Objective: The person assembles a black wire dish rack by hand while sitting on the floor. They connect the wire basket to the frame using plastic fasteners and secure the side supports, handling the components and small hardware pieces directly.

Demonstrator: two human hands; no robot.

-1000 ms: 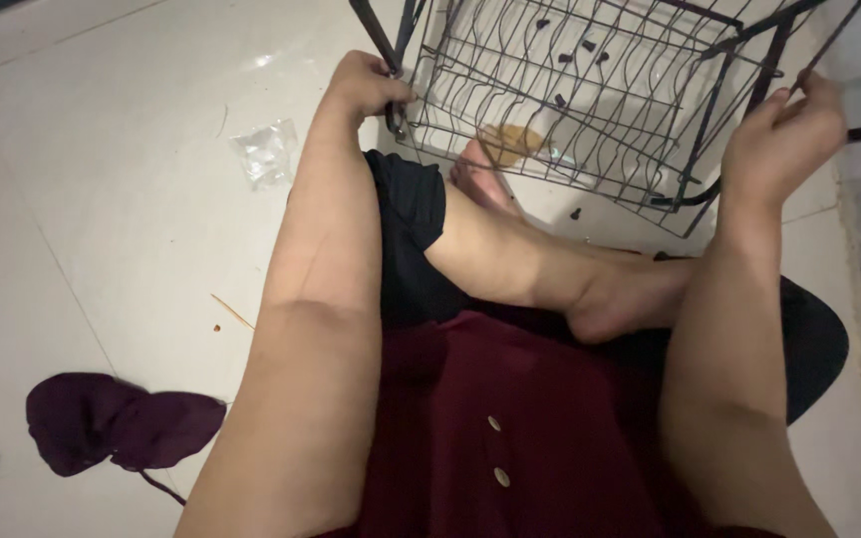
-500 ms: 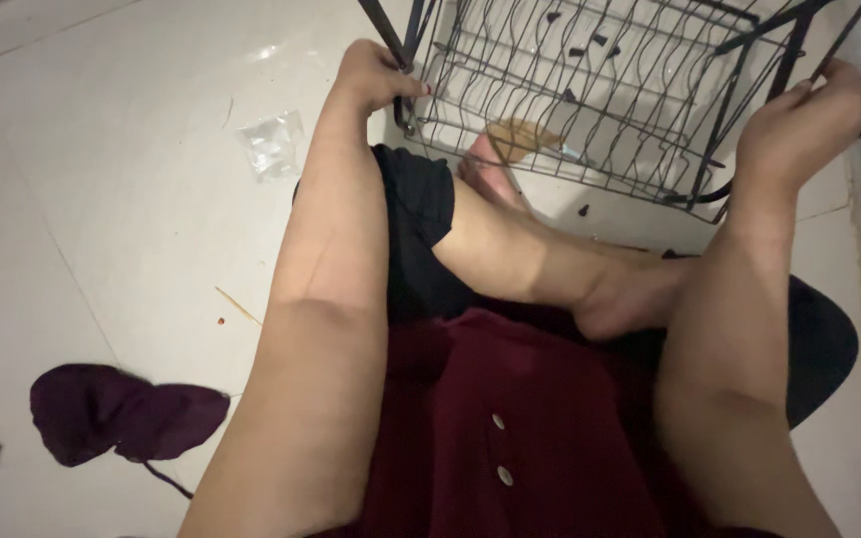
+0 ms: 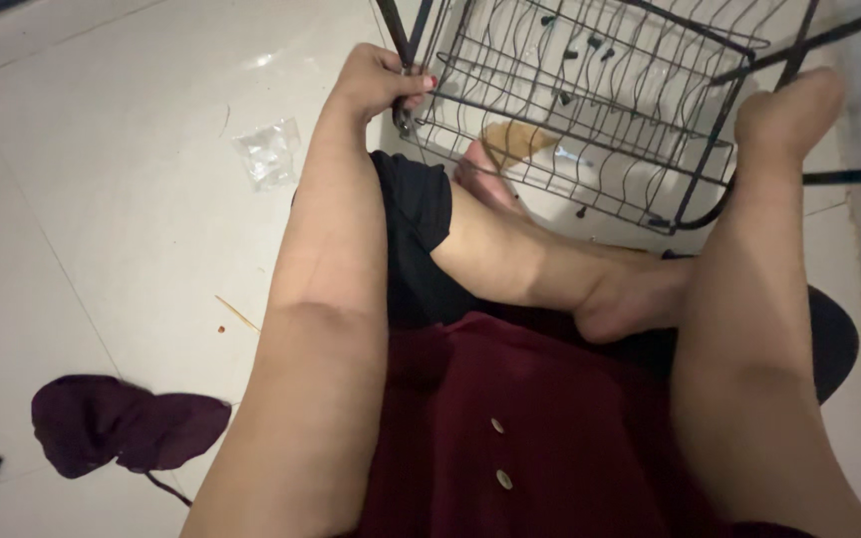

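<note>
Two Hands on a Black Wire Rack

Two hands met the rack, one at each side. Far to my left, a crumpled dark purple cloth (image 3: 127, 423) lay on the pale tiled floor (image 3: 102, 229), and further up the floor sat a small clear plastic bag (image 3: 269, 151), well apart from the cloth. A thin splinter (image 3: 237, 313) lay on the tiles just beside my left arm.

My left hand (image 3: 376, 82) was curled round a black upright bar at the rack's left corner, its fingers (image 3: 417, 88) clamped on that bar. The black wire rack (image 3: 590, 110) stood tilted on the floor in front of my crossed legs, above my bare foot, its wavy wires running across. Several small dark pieces (image 3: 590, 44) lay seen through the wires, and a brown scrap (image 3: 515, 139) lay near the foot.

My right hand (image 3: 787, 112) was up against the rack's right corner frame. I saw only the back of it, so I could not tell whether its fingers were closed on the bar or loose.
</note>
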